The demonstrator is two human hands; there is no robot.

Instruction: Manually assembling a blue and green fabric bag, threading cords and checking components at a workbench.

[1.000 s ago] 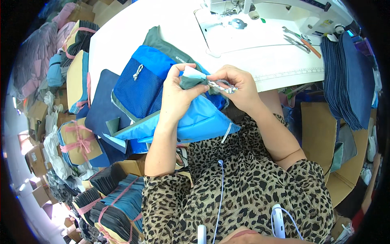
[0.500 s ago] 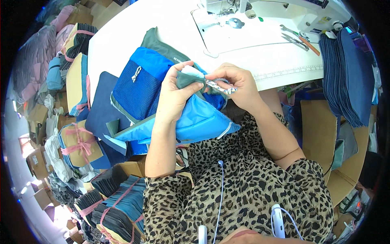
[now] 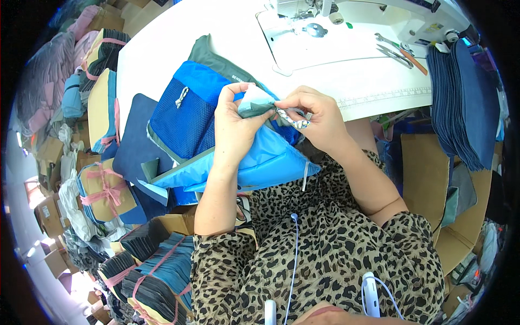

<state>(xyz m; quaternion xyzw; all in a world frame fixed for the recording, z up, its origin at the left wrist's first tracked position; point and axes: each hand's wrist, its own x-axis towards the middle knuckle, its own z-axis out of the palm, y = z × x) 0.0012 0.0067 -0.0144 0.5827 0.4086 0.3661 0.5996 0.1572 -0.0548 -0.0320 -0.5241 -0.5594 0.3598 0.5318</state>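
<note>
A partly sewn blue bag (image 3: 187, 116) with a dark mesh pocket, bright blue lining (image 3: 260, 157) and grey-green edging lies over the table's near edge and my lap. My left hand (image 3: 235, 114) pinches a folded grey-green fabric corner (image 3: 254, 105) that shows a pale underside. Close on its right, my right hand (image 3: 314, 111) is closed on a white-and-blue braided cord (image 3: 292, 118), held against that corner. Some of the cord hides behind my fingers. A second short cord loop (image 3: 182, 97) hangs on the mesh pocket.
At the back stands a sewing machine (image 3: 309, 27). Scissors (image 3: 394, 55) and an orange-handled tool (image 3: 413, 61) lie on the white table (image 3: 346, 81). Stacked navy panels (image 3: 457, 103) hang at the right above a cardboard box (image 3: 425, 179). Tied fabric bundles (image 3: 108, 192) sit at the left.
The fabric corner has turned in my left hand, showing more pale underside. My right hand has shifted slightly, and the cord end now curls nearer its fingers. A narrow pale strip now hangs from the lining's tip.
</note>
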